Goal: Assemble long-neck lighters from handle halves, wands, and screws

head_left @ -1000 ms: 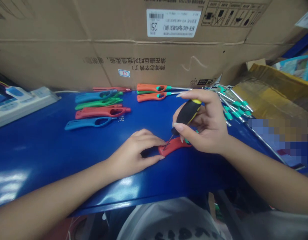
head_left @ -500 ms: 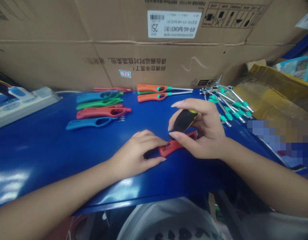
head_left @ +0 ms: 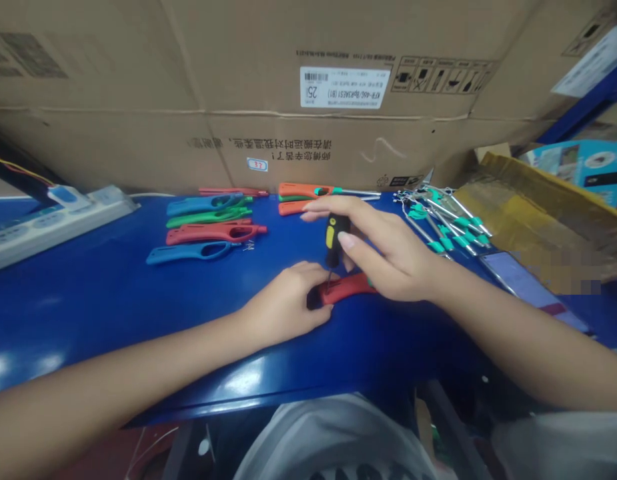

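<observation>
A red lighter body lies on the blue table, its left end pinched between the thumb and fingers of my left hand. My right hand holds a short black and yellow screwdriver almost upright, with the shaft pointing down at the left part of the red body. Whether the tip sits in a screw is too small to tell. My right palm hides the far end of the body, where a bit of green shows.
Blue, green and red lighter shells lie left of my hands, with tiny screws beside them. Orange lighters with metal tubes lie behind. Metal tubes with green parts, a phone, a power strip and a cardboard wall surround them.
My right hand has tipped the screwdriver from a slant to nearly upright and shifted left over the red body. My left hand keeps its pinch. The camera view has tilted up slightly.
</observation>
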